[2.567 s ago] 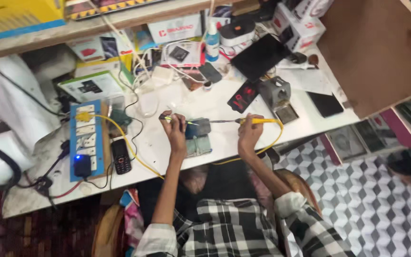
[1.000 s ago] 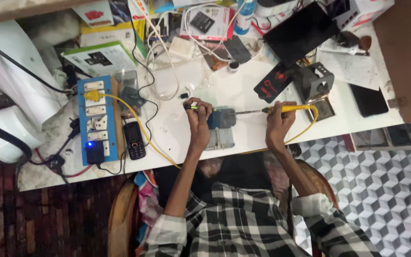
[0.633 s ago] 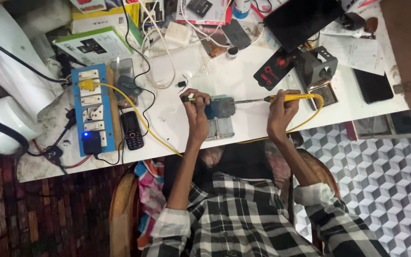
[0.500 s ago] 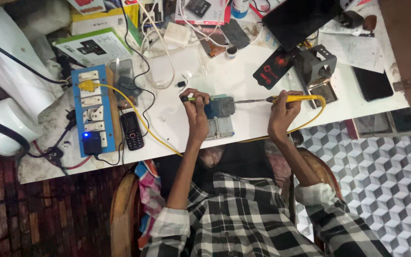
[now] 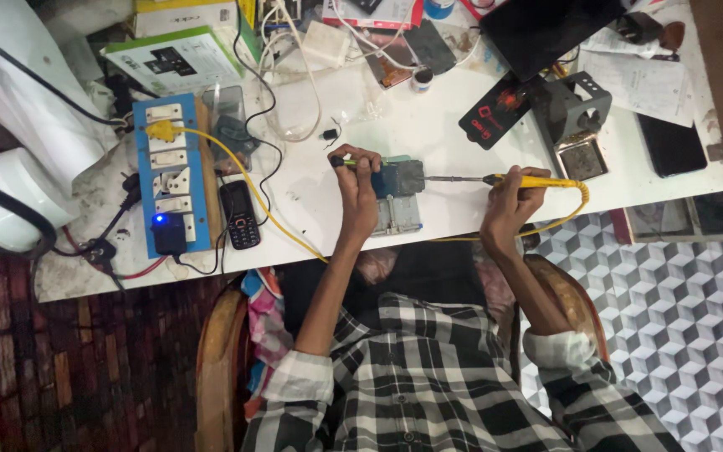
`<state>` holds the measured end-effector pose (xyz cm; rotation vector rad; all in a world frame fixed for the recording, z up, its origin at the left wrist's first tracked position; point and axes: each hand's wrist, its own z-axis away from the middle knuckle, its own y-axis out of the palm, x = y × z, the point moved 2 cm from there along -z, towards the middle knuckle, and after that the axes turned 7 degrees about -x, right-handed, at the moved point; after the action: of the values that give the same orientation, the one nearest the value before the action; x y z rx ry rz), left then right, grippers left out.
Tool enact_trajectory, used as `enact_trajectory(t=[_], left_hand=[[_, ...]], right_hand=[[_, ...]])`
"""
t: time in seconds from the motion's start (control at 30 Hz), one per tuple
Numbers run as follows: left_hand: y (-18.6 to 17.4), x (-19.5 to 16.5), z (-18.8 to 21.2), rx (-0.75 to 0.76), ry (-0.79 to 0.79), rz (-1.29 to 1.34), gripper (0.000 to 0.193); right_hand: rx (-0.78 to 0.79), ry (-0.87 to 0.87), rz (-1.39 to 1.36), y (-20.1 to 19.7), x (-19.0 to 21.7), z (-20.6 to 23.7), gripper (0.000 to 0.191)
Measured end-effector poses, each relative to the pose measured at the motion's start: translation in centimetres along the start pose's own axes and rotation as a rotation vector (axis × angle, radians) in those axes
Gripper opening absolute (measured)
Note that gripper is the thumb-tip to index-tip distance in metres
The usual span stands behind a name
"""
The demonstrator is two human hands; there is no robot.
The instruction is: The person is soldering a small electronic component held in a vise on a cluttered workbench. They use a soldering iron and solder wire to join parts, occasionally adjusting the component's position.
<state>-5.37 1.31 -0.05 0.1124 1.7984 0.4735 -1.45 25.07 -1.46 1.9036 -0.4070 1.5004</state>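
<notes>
White workbench (image 5: 428, 134), crowded with cables.
Left hand (image 5: 360, 180) pinches a small tool beside the blue part (image 5: 397, 178); right hand (image 5: 508, 199) grips the yellow soldering iron (image 5: 512, 180).

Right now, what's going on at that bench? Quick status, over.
Left hand grips a small tool over the blue part. Right hand holds yellow soldering iron, tip at the part. Yellow cable runs nearby.

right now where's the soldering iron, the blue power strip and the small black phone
soldering iron (image 5: 537, 181): head view, on its yellow handle
blue power strip (image 5: 171, 186): head view, on its middle sockets
small black phone (image 5: 240, 216): head view, on its keypad
</notes>
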Motion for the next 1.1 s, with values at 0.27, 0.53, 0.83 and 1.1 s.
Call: enact_trajectory(t=[0.27,0.53,0.83,1.1], left_hand=[[0.0,-0.2,0.2,-0.003,0.029,-0.011,0.02],[-0.1,0.1,0.4,-0.012,0.047,-0.062,0.015],[0.0,-0.7,0.4,-0.017,0.066,-0.041,0.016],[-0.7,-1.0,-0.4,-0.043,0.049,-0.037,0.022]], right_hand=[[0.018,-0.014,-0.004,0.6,0.0,-0.4,0.014],[0.057,-0.047,0.04,0.5,0.6,0.2,0.014],[0.039,-0.07,0.073,0.8,0.7,0.2,0.014],[0.051,-0.092,0.021,1.5,0.3,0.1,0.018]])
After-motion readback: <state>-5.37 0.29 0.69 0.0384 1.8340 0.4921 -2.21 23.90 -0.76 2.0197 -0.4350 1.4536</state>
